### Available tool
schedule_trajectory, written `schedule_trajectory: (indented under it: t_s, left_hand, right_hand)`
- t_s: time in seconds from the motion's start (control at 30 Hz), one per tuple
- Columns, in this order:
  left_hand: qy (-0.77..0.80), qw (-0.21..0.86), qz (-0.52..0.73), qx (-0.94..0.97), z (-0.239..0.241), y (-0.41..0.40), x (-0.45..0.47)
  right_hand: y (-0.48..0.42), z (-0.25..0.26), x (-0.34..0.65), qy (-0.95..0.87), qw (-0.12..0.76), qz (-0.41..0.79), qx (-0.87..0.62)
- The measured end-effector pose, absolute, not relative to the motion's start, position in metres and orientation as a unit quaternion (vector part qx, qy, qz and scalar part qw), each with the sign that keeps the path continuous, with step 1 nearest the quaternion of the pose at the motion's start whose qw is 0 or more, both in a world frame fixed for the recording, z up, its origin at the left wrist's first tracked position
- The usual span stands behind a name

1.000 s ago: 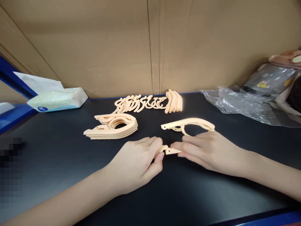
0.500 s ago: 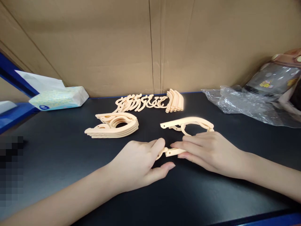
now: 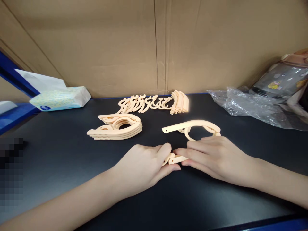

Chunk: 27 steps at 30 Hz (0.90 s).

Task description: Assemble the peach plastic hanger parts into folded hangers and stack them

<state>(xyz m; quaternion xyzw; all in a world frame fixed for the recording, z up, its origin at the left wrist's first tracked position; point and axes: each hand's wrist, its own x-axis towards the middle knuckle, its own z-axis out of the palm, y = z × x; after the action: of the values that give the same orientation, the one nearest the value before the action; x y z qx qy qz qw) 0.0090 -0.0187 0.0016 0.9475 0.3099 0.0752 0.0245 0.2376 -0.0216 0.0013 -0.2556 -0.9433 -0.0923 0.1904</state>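
A cream plastic folding hanger (image 3: 196, 123) is in front of me, its two long arms folded side by side. My right hand (image 3: 214, 160) grips it near the bend, fingers over the near arm, whose end with a small hole sticks out to the left. My left hand (image 3: 141, 166) is closed on a small curved cream piece (image 3: 166, 158) that meets that end; the fingers hide most of it. To the left lies a stack of several folded hangers (image 3: 115, 132). Behind it are loose curved hook pieces (image 3: 138, 104) and upright-leaning hanger arms (image 3: 179, 102).
A tissue pack (image 3: 61, 98) lies at the back left. Crumpled clear plastic (image 3: 250, 107) and a transparent container with a brown lid (image 3: 276, 80) are at the right. A cardboard wall (image 3: 108, 48) rises behind the black tabletop (image 3: 60, 154).
My left thumb has closed up under the small curved piece, which has shifted slightly right against the hanger arm's end. The hanger is turned a little in my right hand.
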Motion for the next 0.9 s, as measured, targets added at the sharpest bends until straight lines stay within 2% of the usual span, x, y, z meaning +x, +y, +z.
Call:
schedule_trajectory:
  t_s: [0.47,0.7,0.9]
  left_hand:
    - [0.309,0.008,0.065,0.949,0.0017,-0.018,0.0075]
    - [0.304,-0.046,0.028,0.951,0.0023,-0.0184,0.0082]
    - [0.283,-0.086,0.046,0.954,0.0007,-0.0208,0.0066]
  right_hand:
    - [-0.0217,0.0009,0.2387,-0.943,0.191,-0.09,-0.257]
    - [-0.0216,-0.0003,0.2388,-0.948,0.186,-0.075,-0.248]
    - [-0.0225,0.0001,0.239,-0.951,0.174,-0.051,-0.249]
